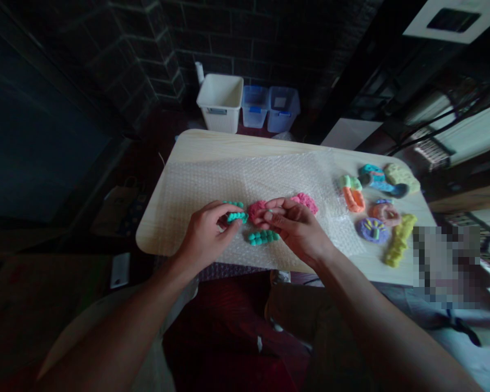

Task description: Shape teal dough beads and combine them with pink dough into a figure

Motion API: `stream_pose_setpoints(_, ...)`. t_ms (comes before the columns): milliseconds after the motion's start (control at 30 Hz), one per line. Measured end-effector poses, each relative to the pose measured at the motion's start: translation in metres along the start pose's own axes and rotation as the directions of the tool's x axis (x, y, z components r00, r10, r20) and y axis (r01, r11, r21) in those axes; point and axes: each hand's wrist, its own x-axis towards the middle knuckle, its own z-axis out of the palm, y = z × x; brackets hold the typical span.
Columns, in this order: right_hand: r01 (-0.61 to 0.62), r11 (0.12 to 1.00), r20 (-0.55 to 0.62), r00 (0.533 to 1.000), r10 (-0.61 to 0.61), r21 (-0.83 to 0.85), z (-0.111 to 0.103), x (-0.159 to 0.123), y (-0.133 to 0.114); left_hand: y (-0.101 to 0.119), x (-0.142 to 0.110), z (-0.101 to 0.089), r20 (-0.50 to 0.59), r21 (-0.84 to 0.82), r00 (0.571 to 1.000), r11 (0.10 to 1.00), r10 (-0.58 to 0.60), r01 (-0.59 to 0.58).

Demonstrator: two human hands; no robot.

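Between the thumb and fingers of my left hand (pixel 212 226) is a green bumpy clay strip (pixel 237 217). My right hand (pixel 296 223) is closed in a pinch, its fingertips over the edge of a dark pink clay lump (pixel 256 211); whether they grip it or something smaller is hidden. Below the fingertips, a second green bumpy clay piece (pixel 258 238) lies on the bubble wrap, partly covered by my right hand. Behind that hand rests a brighter pink bumpy piece (pixel 307 203). More green bumps show just beyond my left fingers.
Bubble wrap (pixel 204 182) covers much of the wooden table (pixel 157 218). On the right are several clay pieces, including an orange-and-green one (pixel 353 197), a purple disc (pixel 367 231) and a yellow strip (pixel 400 242). Beyond the far edge stand a white bin (pixel 221 109) and two clear tubs (pixel 283 109).
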Motion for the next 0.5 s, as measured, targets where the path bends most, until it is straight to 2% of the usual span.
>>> stream_pose_setpoints(167, -0.024, 0.999, 0.036, 0.999, 0.025, -0.026, -0.0019, -0.0012, 0.0, 0.0008, -0.0007, -0.0002, -0.005, 0.014, 1.0, 1.0, 0.001, -0.001)
stream_pose_setpoints(333, 0.032, 0.999, 0.01, 0.999, -0.031, -0.021, 0.0012, -0.0016, -0.0004, 0.0009, 0.0002, -0.0014, 0.012, -0.009, 1.0, 1.0, 0.0, 0.0)
stream_pose_setpoints(500, 0.017, 0.999, -0.007, 1.0, -0.017, -0.039, -0.0004, -0.0004, -0.0002, -0.0004, -0.0002, -0.0011, 0.003, -0.004, 1.0, 1.0, 0.007, -0.007)
